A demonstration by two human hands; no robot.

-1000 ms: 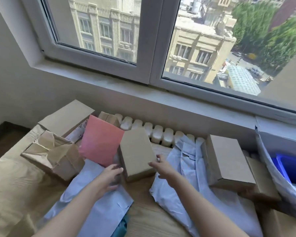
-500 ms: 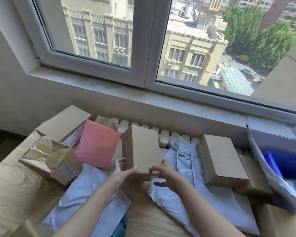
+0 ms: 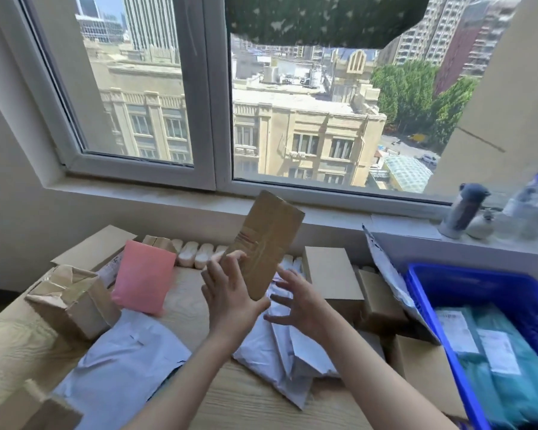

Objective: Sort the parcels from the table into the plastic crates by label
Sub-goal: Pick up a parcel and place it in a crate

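Note:
A long brown cardboard box [image 3: 267,240] with tape down its face is held up above the table, tilted to the right. My left hand [image 3: 230,293] grips its lower end, fingers on the face and thumb under the edge. Just right of the box, my right hand [image 3: 298,302] hovers with fingers spread and holds nothing. A blue plastic crate [image 3: 448,283] stands at the right and holds teal parcels [image 3: 503,361] with white labels.
On the wooden table [image 3: 255,405] lie a pink mailer [image 3: 143,277], white poly mailers [image 3: 121,367], a crumpled taped box [image 3: 72,299] and plain cardboard boxes [image 3: 330,271]. A torn white mailer [image 3: 392,280] leans on the crate. Bottles [image 3: 463,212] stand on the window sill.
The cardboard box has been lifted off the table and tipped up. My right hand has come off it and spread open. The view has risen toward the window.

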